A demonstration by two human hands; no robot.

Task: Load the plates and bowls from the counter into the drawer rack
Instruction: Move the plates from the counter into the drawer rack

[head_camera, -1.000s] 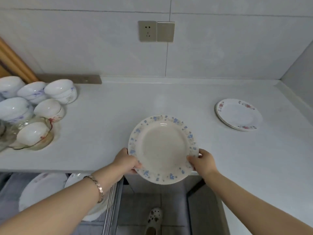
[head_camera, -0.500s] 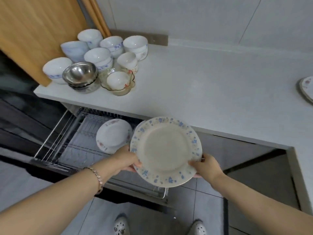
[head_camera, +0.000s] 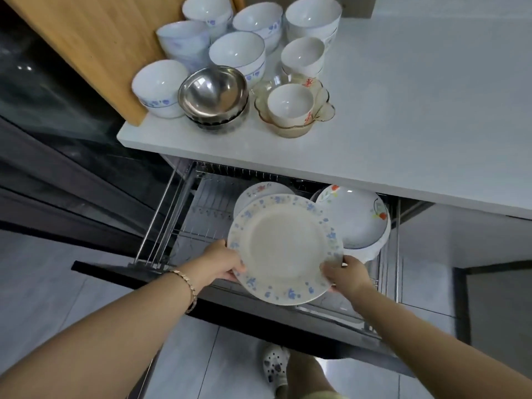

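Note:
A cream plate with a blue flower rim [head_camera: 283, 249] is tilted above the open wire drawer rack [head_camera: 161, 214]. My left hand [head_camera: 223, 262] grips its left edge and my right hand [head_camera: 347, 276] grips its lower right edge. Standing in the rack behind it are a white plate [head_camera: 256, 191] and, to the right, white dishes with orange flowers [head_camera: 357, 217]. On the white counter [head_camera: 403, 125] stand several white bowls [head_camera: 237, 53], a steel bowl [head_camera: 213, 93] and a small white bowl [head_camera: 289, 103] inside an amber glass dish [head_camera: 322, 112].
A wooden board [head_camera: 95, 41] leans at the counter's left end. A dark glass appliance front [head_camera: 43, 110] lies left of the drawer. The drawer's dark front panel [head_camera: 123, 273] juts out over the tiled floor, where my shoe [head_camera: 275, 365] stands.
The plate, held in both hands, has come off the counter edge and down over the open rack. My view has swung left and down, bringing the bowls and rack closer.

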